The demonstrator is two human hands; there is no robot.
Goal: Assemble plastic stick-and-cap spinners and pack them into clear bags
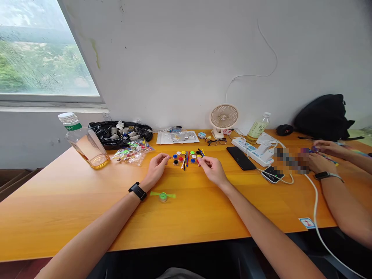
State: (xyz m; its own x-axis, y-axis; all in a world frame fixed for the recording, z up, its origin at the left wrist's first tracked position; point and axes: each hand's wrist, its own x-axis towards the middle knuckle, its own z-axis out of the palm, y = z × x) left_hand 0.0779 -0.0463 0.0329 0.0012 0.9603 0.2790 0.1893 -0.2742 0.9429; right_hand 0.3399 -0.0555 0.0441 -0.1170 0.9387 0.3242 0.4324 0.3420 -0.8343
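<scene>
My left hand (157,167) rests on the table with its fingers curled and pressed together, beside the leftmost blue disc (174,156). Whether anything is in them I cannot make out. My right hand (213,169) is closed in a pinch at a red disc (198,160) and the yellow one near it; its fingertips partly hide what lies there. Between both hands lie several coloured round discs in two groups, with thin sticks (187,159) in white, black, blue and red in the middle. A green two-bladed spinner (163,197) on a clear round base sits nearer me, its blades blurred.
A tilted bottle (87,145), a black bag (109,130) of scraps and a clear packet (130,154) stand left. Behind are a small fan (223,116) and glasses (216,142). Rightward lie a phone (240,158), a power strip (251,151) and a co-worker's hands (319,161).
</scene>
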